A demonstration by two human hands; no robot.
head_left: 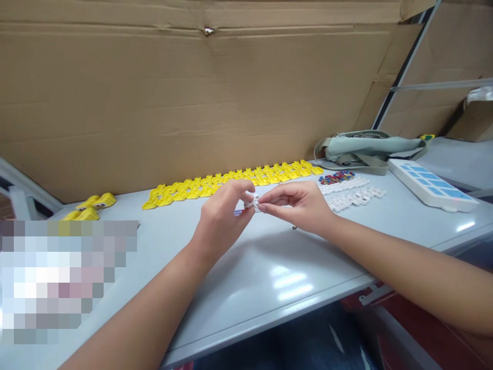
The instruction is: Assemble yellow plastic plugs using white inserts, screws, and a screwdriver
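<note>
I am working over a pale grey table [269, 277], with a cardboard wall [192, 103] standing behind it. A long row of yellow plastic pieces [231, 181] is lying near the wall, and rows of white plastic pieces [352, 192] are lying to my right, near a white box with blue squares [431, 184]. My left hand [221, 218] and my right hand [298, 205] are meeting above the table, fingertips pinching a small white piece [254, 203] between them. It is sitting right at the tips of my thumbs and forefingers, mostly hidden. I am seeing no readable writing anywhere.
</note>
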